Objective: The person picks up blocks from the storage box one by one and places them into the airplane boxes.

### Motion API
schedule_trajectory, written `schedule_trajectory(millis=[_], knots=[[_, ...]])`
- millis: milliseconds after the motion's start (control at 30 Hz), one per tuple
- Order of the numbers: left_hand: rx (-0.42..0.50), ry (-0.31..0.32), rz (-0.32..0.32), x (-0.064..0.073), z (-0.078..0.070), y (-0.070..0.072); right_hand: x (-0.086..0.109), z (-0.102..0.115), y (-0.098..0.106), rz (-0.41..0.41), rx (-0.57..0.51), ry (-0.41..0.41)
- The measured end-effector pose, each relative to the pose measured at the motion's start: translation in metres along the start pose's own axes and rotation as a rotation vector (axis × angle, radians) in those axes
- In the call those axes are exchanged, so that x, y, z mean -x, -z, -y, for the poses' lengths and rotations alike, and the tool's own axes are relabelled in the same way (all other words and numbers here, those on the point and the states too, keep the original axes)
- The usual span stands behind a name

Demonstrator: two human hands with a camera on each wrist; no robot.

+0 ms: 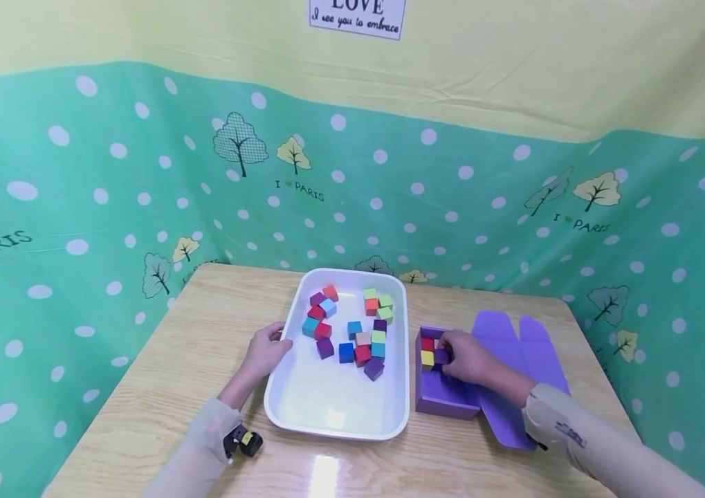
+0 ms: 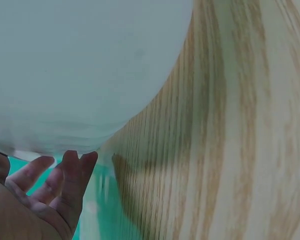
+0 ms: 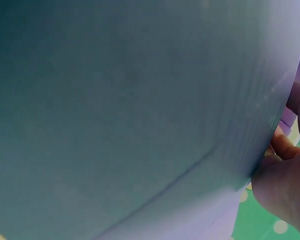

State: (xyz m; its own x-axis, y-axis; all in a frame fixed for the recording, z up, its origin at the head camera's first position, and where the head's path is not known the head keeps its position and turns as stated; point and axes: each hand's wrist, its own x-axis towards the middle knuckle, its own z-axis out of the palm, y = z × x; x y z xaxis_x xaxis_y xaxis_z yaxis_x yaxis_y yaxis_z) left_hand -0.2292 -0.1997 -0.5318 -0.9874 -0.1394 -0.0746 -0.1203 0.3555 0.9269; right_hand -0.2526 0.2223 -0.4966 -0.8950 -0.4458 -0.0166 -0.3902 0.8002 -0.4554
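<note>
My left hand (image 1: 267, 351) grips the left rim of a white tray (image 1: 335, 420), thumb over the edge and fingers along the outside wall. In the left wrist view its fingers (image 2: 70, 180) touch the tray's wall. Inside the tray lie several coloured cubes, among them a dark blue cube (image 1: 346, 353) and a purple cube (image 1: 325, 347). My right hand (image 1: 467, 356) reaches into an open purple box (image 1: 445, 409) and pinches a purple cube (image 1: 441, 357). Beside that cube are a yellow cube (image 1: 427, 360) and a red cube (image 1: 427, 344). The right wrist view is mostly blocked by a pale surface.
The box's purple lid (image 1: 520, 360) lies folded out to its right. Both containers stand on a wooden table (image 1: 221, 304). Behind it hangs a green and yellow curtain (image 1: 352, 187). A black device (image 1: 243, 440) is strapped to the left wrist.
</note>
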Motion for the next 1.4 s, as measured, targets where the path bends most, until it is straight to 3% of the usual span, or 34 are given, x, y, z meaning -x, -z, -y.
schedule_trajectory(millis=[133, 767, 900, 1067, 1233, 1333, 1400], knots=[[0.01, 0.006, 0.004, 0.0, 0.002, 0.0, 0.002, -0.002, -0.003, -0.023, 0.038, 0.035], [-0.009, 0.021, -0.008, 0.001, 0.0, -0.001, 0.001, -0.003, -0.006, -0.066, 0.107, 0.05], [-0.012, 0.035, -0.001, 0.004, -0.001, 0.0, 0.0, 0.001, -0.002, -0.072, 0.095, 0.1], [-0.001, 0.036, -0.007, 0.004, -0.001, 0.001, -0.004, 0.031, 0.024, -0.023, 0.029, 0.158], [0.018, 0.031, 0.004, 0.002, 0.0, 0.0, -0.011, 0.077, 0.045, 0.083, -0.001, 0.081], [0.009, 0.027, -0.011, 0.001, 0.001, -0.001, -0.022, 0.104, 0.047, 0.137, -0.006, 0.024], [0.003, 0.025, -0.02, 0.0, 0.001, -0.001, -0.034, 0.12, 0.044, 0.152, -0.007, 0.031]])
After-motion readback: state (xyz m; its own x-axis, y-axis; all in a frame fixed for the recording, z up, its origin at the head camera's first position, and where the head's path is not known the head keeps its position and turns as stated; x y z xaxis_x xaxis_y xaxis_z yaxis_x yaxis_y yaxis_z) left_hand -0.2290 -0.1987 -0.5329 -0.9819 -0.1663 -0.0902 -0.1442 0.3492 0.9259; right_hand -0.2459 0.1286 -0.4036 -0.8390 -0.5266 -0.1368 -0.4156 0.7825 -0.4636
